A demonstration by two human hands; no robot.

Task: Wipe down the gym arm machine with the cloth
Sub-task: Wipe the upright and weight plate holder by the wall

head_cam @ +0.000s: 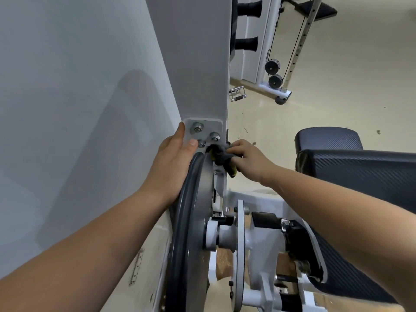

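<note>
The right grip (pixel 247 157) is pinching the cloth (pixel 219 155), apparently wiping the gap atop the machine's grey wheel (pixel 193 199), under the bolted plate (pixel 204 131). The left grip (pixel 172 165) is lying flat against the wheel's rim, holding nothing. The next move is probably sweeping the cloth down the rim.

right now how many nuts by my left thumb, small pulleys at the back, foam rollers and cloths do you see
nuts: 3
small pulleys: 2
foam rollers: 2
cloth: 1
total: 8
</note>
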